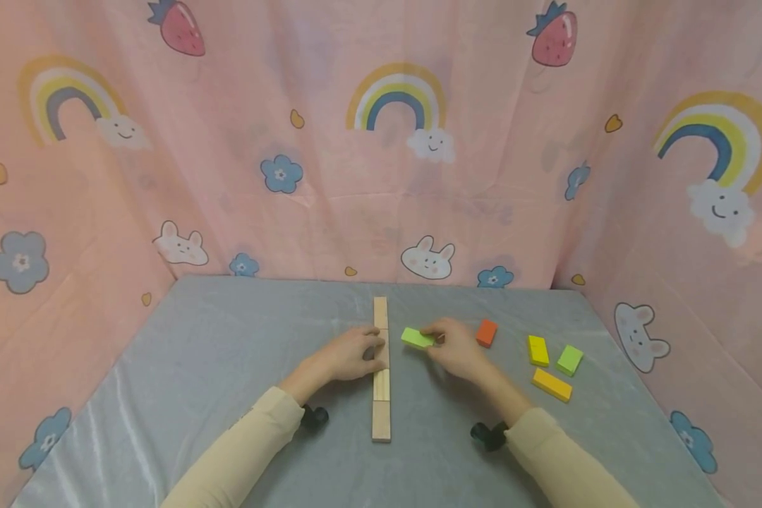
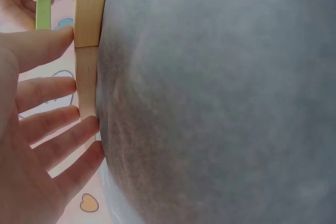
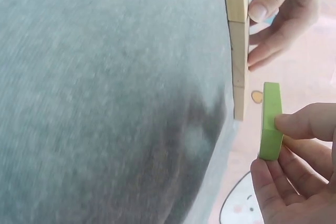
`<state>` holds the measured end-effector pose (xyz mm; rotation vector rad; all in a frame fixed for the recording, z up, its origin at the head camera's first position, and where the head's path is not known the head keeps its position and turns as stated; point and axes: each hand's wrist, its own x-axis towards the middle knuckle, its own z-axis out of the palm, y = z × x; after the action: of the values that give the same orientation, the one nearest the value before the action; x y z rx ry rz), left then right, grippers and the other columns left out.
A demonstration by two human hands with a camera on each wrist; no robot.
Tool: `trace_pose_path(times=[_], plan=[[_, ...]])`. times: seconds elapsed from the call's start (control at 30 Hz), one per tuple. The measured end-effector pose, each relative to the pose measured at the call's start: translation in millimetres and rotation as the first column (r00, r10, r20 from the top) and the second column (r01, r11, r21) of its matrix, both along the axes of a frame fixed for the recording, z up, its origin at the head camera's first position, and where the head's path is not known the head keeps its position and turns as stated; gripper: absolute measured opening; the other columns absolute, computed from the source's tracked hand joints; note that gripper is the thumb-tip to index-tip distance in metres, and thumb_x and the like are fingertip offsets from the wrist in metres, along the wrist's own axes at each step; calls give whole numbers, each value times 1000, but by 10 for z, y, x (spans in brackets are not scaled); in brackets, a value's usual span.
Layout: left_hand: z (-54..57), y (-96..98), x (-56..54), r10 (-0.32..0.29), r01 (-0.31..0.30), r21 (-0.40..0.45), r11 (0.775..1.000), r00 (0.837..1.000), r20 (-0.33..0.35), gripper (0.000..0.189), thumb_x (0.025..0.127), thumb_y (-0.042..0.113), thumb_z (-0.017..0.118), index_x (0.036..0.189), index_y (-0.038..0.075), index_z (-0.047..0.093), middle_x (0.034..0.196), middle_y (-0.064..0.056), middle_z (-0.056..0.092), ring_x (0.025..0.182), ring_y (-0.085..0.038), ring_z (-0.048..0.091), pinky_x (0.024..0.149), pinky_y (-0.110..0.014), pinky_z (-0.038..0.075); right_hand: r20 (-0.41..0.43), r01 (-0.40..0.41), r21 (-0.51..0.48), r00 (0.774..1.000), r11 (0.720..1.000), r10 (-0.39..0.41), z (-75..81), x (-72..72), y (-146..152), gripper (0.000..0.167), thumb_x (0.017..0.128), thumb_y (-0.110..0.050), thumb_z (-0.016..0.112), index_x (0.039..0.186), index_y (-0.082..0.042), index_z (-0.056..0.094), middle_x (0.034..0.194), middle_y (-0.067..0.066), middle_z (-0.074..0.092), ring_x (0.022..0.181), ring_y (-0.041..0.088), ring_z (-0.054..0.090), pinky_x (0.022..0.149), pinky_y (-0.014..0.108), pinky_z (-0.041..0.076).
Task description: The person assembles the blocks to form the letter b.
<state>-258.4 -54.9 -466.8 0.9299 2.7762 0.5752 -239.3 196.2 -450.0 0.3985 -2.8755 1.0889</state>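
A straight row of plain wooden blocks [image 1: 382, 421] lies end to end down the middle of the table. My left hand [image 1: 355, 354] rests its fingertips on the row, the fingers fairly straight and spread in the left wrist view. To the right of the row, my right hand [image 1: 458, 351] pinches a light green block [image 1: 415, 339] by its near end between thumb and fingers. The right wrist view shows that green block [image 3: 271, 111] held up off the cloth, apart from the wooden blocks [image 3: 239, 51].
Right of my right hand lie a red-orange block [image 1: 486, 333], a yellow block [image 1: 537, 351], another green block [image 1: 569, 360] and an orange-yellow block [image 1: 552, 386]. A grey cloth [image 1: 241, 317] covers the table. Pink patterned curtains [image 1: 355, 212] stand behind and at both sides.
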Motion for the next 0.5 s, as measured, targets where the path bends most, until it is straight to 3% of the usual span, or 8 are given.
trace_pose_path(times=[0.5], plan=[[-12,-25,-17,-6,6,-5,1000,1000,1,54,99,41,66,143,9,60,156,-10,46,144,-30,41,116,-45,37,56,-74,14,996,997,73,-97,-45,-127,29,85,4,72,114,-1,75,110,9,70,98,24,64,88,43,56]])
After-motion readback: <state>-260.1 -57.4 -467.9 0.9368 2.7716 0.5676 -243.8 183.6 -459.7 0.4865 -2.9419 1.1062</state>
